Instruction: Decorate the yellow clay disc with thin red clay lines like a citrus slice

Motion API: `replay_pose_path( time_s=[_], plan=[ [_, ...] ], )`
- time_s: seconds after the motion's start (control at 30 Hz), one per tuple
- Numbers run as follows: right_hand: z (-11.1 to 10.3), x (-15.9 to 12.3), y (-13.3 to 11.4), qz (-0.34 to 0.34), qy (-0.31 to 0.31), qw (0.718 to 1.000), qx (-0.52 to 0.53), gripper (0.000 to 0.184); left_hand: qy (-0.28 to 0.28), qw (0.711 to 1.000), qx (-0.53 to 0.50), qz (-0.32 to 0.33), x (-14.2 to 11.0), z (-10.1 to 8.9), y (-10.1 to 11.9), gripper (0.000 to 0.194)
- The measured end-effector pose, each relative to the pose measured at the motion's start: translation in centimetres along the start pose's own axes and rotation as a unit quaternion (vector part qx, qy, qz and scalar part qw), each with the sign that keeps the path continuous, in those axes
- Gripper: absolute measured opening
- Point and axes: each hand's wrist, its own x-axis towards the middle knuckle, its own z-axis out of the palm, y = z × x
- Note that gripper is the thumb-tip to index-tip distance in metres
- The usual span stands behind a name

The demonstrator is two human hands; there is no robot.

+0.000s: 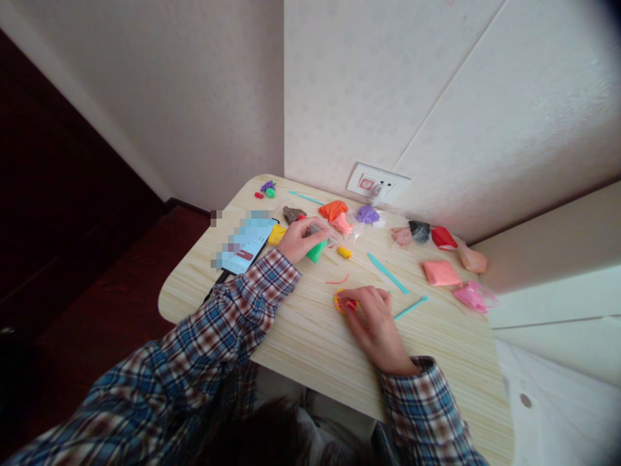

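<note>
My left hand [301,239] is closed at the clear plastic of a bag of green clay [316,252], thumb and fingers drawn together; just what they grip is partly hidden. Lower on the table, my right hand [372,318] pinches at a small round clay piece [337,303] with a yellow rim and red inside. Its fingertips cover much of that piece. A thin orange-pink clay strip [338,281] lies just beyond it. Between the hands and the wall rests a short yellow clay roll [344,252]. Turquoise modelling tools, one flat [388,272] and one thin [411,307], lie beside my right hand.
A phone [247,243] lies at the left, beside a yellow clay packet [276,234]. Orange [333,210], purple [367,215], black [420,231] and red [444,238] clay packets line the wall side. Small purple clay balls [268,186] sit in the far left corner. A socket [378,184] is on the wall.
</note>
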Motion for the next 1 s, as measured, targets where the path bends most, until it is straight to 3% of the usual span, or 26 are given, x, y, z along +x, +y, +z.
replay_pose_path(
  time_s=[0.27,0.57,1.0],
  plan=[
    [-0.02,-0.12,-0.08,-0.003,0.000,1.000,0.007,0.017,-0.007,1.000,0.002,-0.002,-0.06,-0.04,0.17,0.027],
    [-0.41,-0.66,0.42,0.030,0.061,0.998,0.008,0.020,-0.001,1.000,0.001,0.003,-0.05,0.00,0.24,0.028],
    [-0.20,-0.56,0.47,0.006,0.010,1.000,-0.003,0.022,-0.011,1.000,0.004,0.005,-0.08,0.00,0.31,0.029]
  ],
)
